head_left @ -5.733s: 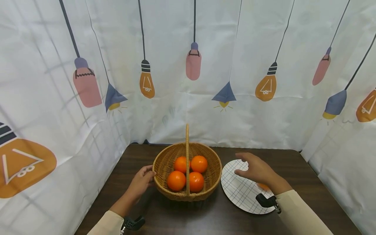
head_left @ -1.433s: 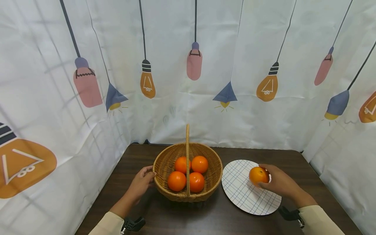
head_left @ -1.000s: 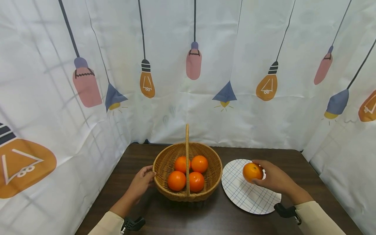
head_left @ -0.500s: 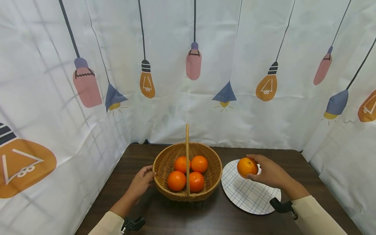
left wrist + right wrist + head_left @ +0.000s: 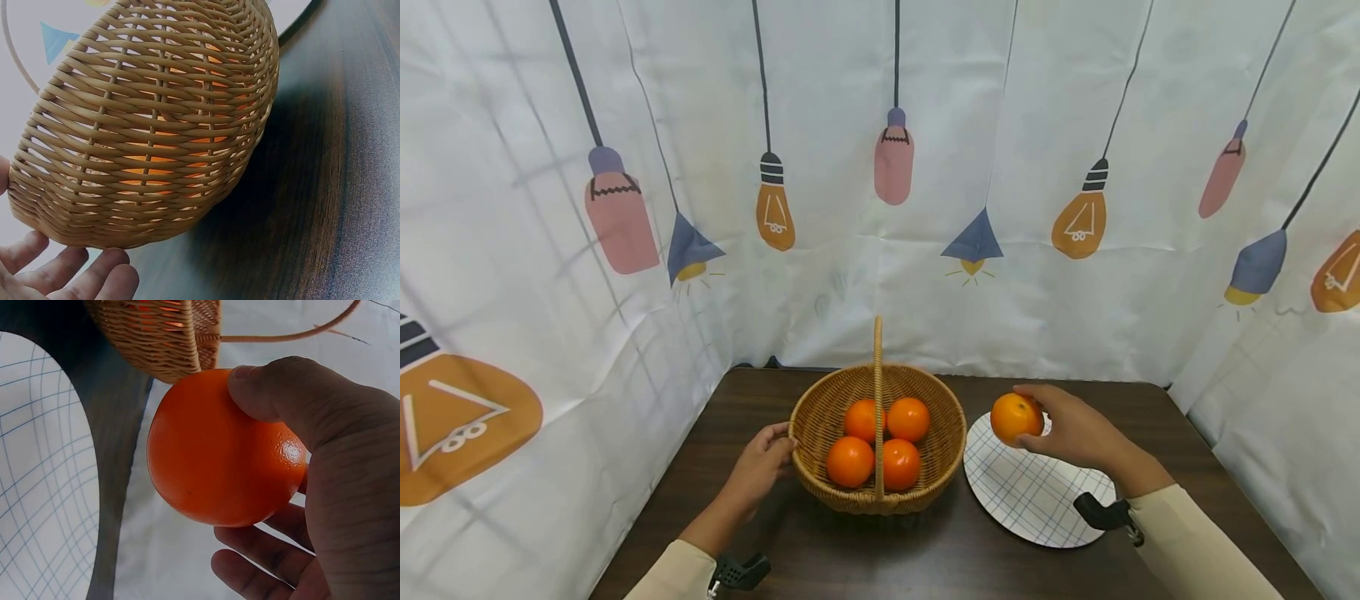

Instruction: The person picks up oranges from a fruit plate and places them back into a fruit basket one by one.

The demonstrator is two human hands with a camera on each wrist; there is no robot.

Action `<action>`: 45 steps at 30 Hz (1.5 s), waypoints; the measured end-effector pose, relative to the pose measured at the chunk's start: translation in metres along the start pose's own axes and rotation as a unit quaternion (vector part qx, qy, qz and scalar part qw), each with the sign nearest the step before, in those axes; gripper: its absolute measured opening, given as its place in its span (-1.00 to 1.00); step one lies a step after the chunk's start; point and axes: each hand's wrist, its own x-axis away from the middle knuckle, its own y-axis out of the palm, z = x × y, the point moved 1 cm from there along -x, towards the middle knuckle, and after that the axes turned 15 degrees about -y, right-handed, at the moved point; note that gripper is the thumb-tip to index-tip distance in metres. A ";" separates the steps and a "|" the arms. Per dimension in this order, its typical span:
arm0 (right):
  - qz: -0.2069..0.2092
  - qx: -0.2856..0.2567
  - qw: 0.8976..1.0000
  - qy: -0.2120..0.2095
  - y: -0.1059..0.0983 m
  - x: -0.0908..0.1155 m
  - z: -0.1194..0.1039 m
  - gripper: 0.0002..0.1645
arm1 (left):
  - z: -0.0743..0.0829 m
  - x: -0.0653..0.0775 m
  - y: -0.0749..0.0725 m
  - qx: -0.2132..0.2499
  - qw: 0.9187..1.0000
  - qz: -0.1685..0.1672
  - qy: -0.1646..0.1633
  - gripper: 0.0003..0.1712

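My right hand (image 5: 1071, 429) holds an orange (image 5: 1015, 418) between thumb and fingers, above the left part of a white plate (image 5: 1037, 508) with a blue grid. In the right wrist view the thumb lies across the top of the orange (image 5: 219, 450), with the fingers under it. A wicker basket (image 5: 820, 492) with a tall arched handle stands left of the plate, several oranges inside. My left hand (image 5: 762, 467) grips the basket's left rim. In the left wrist view its fingertips (image 5: 115, 278) touch the woven wall of the basket (image 5: 150, 125).
A dark wooden table (image 5: 880, 558) carries the basket and plate. Behind and at both sides hangs a white curtain (image 5: 835, 292) printed with lamps and bulbs. Each wrist wears a black strap, such as the right one (image 5: 1101, 510).
My right hand, bare-handed over the plate at first, has since grasped the orange from the plate and moved it up and left towards the basket. The left hand has stayed at the rim.
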 end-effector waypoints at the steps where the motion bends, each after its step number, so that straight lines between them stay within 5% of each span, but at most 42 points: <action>1: 0.001 0.000 1.000 -0.003 0.000 -0.002 -0.001 -0.02 | 0.000 0.000 0.000 -0.001 1.000 0.000 -0.001 -0.45; 45: -0.015 -0.035 0.997 -0.060 0.018 -0.062 -0.044 -0.08 | -0.001 -0.001 -0.001 -0.005 1.000 0.001 -0.007 -0.44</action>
